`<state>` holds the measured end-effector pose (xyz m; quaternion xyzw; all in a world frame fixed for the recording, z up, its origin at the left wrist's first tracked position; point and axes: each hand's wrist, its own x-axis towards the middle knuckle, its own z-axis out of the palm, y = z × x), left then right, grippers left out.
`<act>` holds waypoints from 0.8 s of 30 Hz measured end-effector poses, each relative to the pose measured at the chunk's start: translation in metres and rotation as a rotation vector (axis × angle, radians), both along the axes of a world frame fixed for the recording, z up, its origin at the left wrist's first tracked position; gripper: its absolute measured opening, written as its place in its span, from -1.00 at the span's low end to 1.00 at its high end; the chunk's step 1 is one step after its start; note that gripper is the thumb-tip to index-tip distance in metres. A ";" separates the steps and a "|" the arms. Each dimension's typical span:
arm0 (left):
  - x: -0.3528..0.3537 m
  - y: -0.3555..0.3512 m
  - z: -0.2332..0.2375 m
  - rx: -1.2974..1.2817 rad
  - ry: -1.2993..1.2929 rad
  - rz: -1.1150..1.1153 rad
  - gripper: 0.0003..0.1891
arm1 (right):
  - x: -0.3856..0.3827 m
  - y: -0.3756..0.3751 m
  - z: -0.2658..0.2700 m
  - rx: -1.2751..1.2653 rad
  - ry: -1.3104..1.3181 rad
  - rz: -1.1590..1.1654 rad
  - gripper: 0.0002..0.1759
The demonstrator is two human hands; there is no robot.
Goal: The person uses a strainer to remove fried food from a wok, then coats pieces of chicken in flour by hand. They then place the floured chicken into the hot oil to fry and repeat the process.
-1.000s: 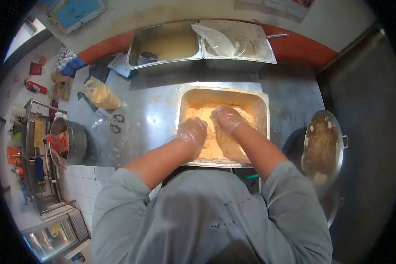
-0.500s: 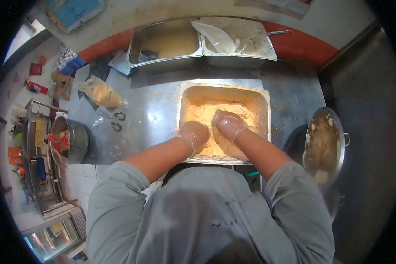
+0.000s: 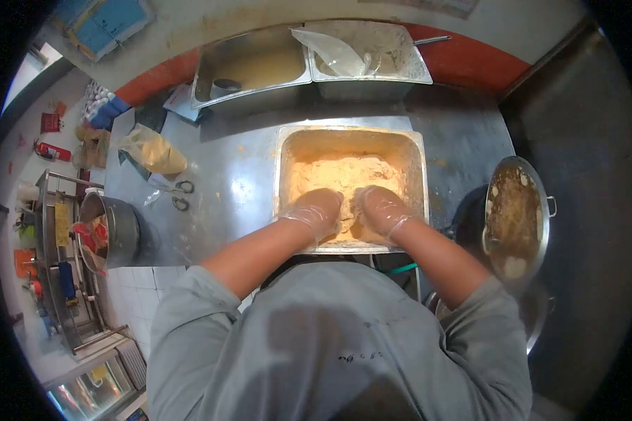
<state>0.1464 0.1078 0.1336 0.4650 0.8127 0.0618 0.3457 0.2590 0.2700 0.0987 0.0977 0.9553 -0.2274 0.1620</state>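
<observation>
Both hands are inside a rectangular metal pan (image 3: pixel 280 161) of yellow-orange, floury powder (image 3: pixel 347 172). They wear clear plastic gloves. My left hand (image 3: pixel 317 212) reaches into the near left part of the powder, its fingertips pointing down and inward. On the other side of a narrow gap, my right hand (image 3: pixel 385 210) dips into the near right part. The fingers of both hands are mostly hidden by the powder and by the backs of the hands, so whether they grip anything does not show. Under and between them the powder looks lumpy.
Behind stand two metal pans, one with pale liquid (image 3: pixel 274 69), one holding a plastic bag (image 3: pixel 333 52). Left on the steel table (image 3: pixel 221 182) lie a bag of yellow powder (image 3: pixel 154 151) and scissors (image 3: pixel 181 196). A large pot (image 3: pixel 119 228) is left, a round pan (image 3: pixel 516 217) right.
My right hand has moved right and lower in the pan, widening the gap from my left hand. My left hand stays near the left side. The whole view has shifted slightly.
</observation>
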 end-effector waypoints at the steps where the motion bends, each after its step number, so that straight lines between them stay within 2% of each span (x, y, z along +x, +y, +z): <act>1: 0.001 0.001 -0.005 -0.004 -0.003 0.000 -0.71 | -0.003 -0.007 0.001 -0.004 -0.003 0.000 -0.80; 3: -0.001 0.008 -0.024 -0.005 -0.016 0.104 -0.70 | -0.008 -0.014 0.002 -0.114 -0.027 0.017 -0.81; 4: -0.001 0.011 -0.033 -0.008 -0.019 0.101 -0.70 | -0.013 -0.015 -0.009 -0.015 0.007 0.122 -0.78; 5: -0.003 0.016 -0.042 -0.002 -0.014 0.165 -0.72 | -0.016 -0.008 -0.016 -0.014 0.005 0.123 -0.78; 7: -0.001 0.019 -0.049 -0.004 -0.024 0.240 -0.74 | -0.025 -0.003 -0.012 0.140 -0.080 0.306 -0.71; 11: -0.003 0.019 -0.053 0.004 0.047 0.216 -0.74 | -0.028 0.003 -0.027 0.107 -0.052 0.259 -0.74; 13: -0.005 0.018 -0.039 0.011 0.073 0.191 -0.76 | -0.029 -0.007 -0.001 0.098 -0.090 0.208 -0.74; 14: -0.012 0.020 -0.024 -0.068 0.059 0.151 -0.73 | -0.033 -0.007 0.011 0.094 -0.127 0.163 -0.73; 16: -0.026 0.019 -0.019 -0.150 0.056 0.106 -0.70 | -0.030 -0.005 0.007 0.193 -0.030 0.190 -0.72; 17: -0.034 0.015 -0.033 -0.052 0.228 0.089 -0.61 | -0.026 -0.007 0.004 0.279 0.046 0.219 -0.71; 18: -0.038 0.012 -0.037 0.046 0.395 0.073 -0.52 | -0.023 -0.010 0.019 0.360 -0.066 0.097 -0.71; 19: -0.043 0.009 -0.042 0.043 0.396 0.073 -0.52 | -0.018 -0.009 0.015 0.356 -0.064 0.098 -0.71; 21: -0.050 0.008 -0.044 -0.159 0.224 -0.098 -0.23 | -0.001 0.011 -0.012 0.332 -0.068 -0.238 -0.67; 22: -0.042 0.009 -0.027 -0.152 0.241 -0.104 -0.23 | 0.006 0.033 -0.093 0.433 -0.095 -0.113 -0.53; 23: -0.023 0.009 0.001 -0.230 0.290 -0.128 -0.09 | 0.011 0.027 -0.091 0.439 -0.078 -0.127 -0.53; 24: -0.011 0.012 0.019 -0.304 0.347 -0.146 0.06 | 0.010 0.020 -0.084 0.491 -0.128 0.007 -0.42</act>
